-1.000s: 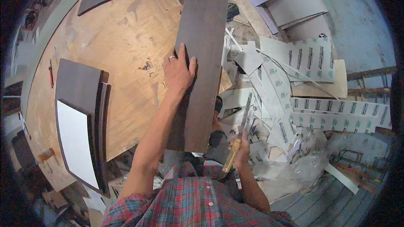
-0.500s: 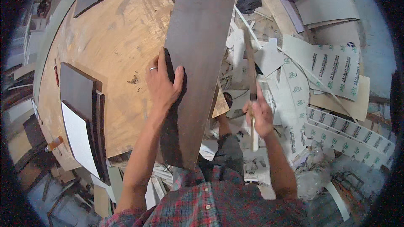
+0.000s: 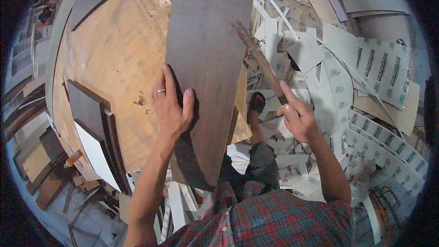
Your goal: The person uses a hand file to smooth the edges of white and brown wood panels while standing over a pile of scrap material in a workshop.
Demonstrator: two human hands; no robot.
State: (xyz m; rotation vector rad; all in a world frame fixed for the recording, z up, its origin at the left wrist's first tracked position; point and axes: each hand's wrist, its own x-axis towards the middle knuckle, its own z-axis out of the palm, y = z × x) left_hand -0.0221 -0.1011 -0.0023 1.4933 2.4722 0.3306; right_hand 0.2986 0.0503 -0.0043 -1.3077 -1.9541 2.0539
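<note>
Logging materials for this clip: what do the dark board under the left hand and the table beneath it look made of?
Dark board: probably brown laminate-faced sheet, smooth, matte, faintly scuffed. Table: bare plywood, going by its pale grain and stains. Left hand presses flat on the board.

Bright, even light; strong fisheye bending, dark vignetted corners.

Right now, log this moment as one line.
left hand: flat on dark brown panel | right hand: grip shut on wooden stick | panel over plywood table edge

Two hands, left (image 3: 171, 110), right (image 3: 299, 119), one dark board (image 3: 206, 41), one wooden stick (image 3: 258, 59)
</note>
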